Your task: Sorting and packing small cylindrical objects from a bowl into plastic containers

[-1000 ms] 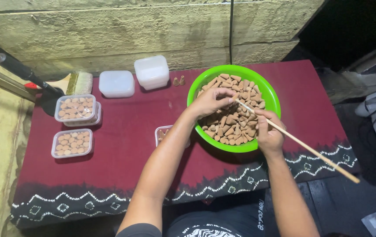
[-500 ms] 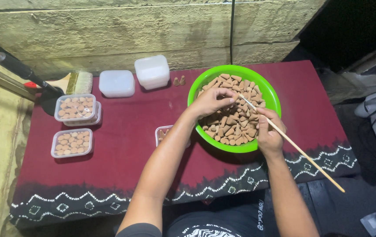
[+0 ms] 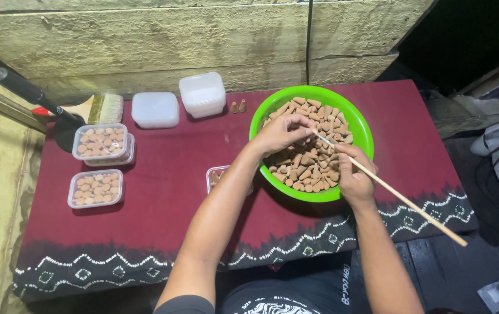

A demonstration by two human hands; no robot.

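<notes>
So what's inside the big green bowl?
The green bowl holds a heap of small brown cone-shaped pieces. The left hand and right hand, holding a thin stick, cover part; the bottom is hidden.

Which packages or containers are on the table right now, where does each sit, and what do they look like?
Filled clear plastic tubs, stacked: far left, rectangular, brown pieces inside.
Single filled clear tub: left, nearer the table edge, same brown pieces.
Empty translucent white tub: back, near the wall.
Stack of empty white tubs: back, beside it.
Small clear tub: centre, partly hidden by the left forearm.
No labels, signs or screens visible.
</notes>
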